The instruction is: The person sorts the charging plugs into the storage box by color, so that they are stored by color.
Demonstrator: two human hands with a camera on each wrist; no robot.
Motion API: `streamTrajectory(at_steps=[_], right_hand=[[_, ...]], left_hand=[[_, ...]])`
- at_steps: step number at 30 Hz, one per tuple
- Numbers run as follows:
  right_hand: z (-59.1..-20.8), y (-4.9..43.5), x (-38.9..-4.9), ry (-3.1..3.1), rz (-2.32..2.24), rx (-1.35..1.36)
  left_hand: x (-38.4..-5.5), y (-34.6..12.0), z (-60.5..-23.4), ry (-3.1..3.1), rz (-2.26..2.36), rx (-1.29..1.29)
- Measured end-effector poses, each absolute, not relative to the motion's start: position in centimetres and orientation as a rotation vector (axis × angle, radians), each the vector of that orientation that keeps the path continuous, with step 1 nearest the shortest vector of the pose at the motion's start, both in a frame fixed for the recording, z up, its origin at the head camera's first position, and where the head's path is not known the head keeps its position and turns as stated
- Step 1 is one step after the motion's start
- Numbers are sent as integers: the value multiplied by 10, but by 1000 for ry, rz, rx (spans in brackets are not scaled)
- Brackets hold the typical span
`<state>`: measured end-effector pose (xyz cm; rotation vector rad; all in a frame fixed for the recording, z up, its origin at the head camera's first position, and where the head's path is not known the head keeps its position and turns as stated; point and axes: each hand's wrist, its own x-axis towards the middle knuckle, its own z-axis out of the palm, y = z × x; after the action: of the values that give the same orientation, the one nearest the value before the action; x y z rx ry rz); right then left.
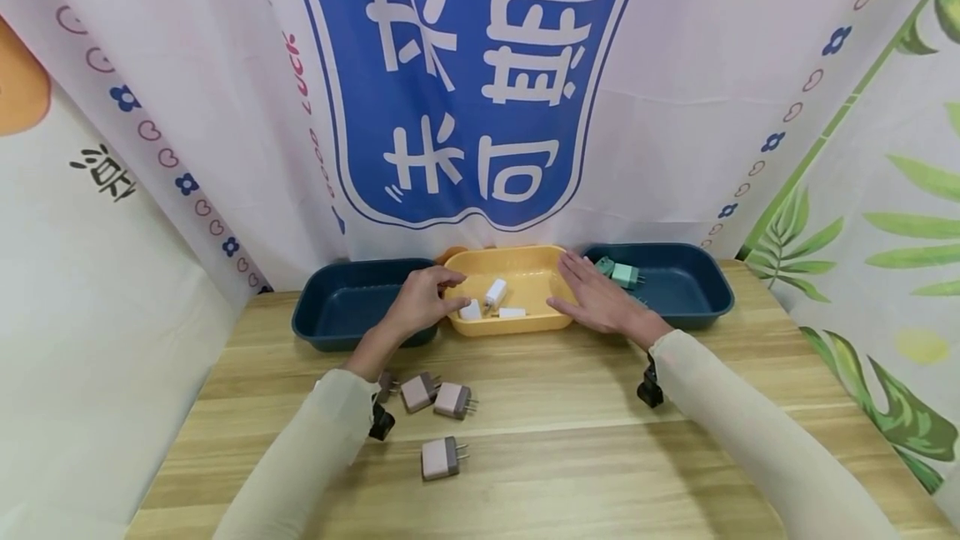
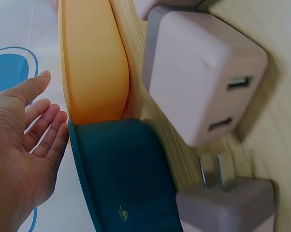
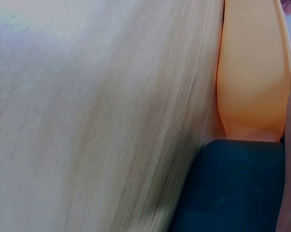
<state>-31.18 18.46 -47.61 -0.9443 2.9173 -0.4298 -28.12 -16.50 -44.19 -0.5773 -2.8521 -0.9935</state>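
Observation:
A yellow tray [image 1: 525, 325] stands between two dark blue trays, with a few white charger plugs [image 1: 495, 293] lying in it. My left hand [image 1: 429, 300] is at the tray's left end, fingers loosely bent and thumb apart, holding nothing. In the left wrist view the left palm [image 2: 24, 150] hovers beside the rims. On the other side, my right hand [image 1: 603, 297] lies with straight fingers along the yellow tray's right end, over the edge of the right blue tray [image 1: 686, 294]. Whether either hand touches the yellow rim, I cannot tell.
Green charger plugs [image 1: 626, 275] lie in the right blue tray, partly behind the right hand. The left blue tray [image 1: 337, 302] stands under the left wrist. Several pinkish-grey charger plugs [image 1: 440, 458] lie on the wooden table [image 1: 570, 440]. A printed curtain [image 1: 660, 107] hangs behind.

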Motion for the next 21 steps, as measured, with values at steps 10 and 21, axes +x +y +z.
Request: streamTrajectory(at_steps=[10, 21], right_hand=[[-477, 185, -312, 2908, -417, -930], [-478, 185, -313, 2909, -433, -921]], left_hand=[[-265, -183, -437, -2818, -971, -585], [-242, -201, -427, -2829, -918, -562]])
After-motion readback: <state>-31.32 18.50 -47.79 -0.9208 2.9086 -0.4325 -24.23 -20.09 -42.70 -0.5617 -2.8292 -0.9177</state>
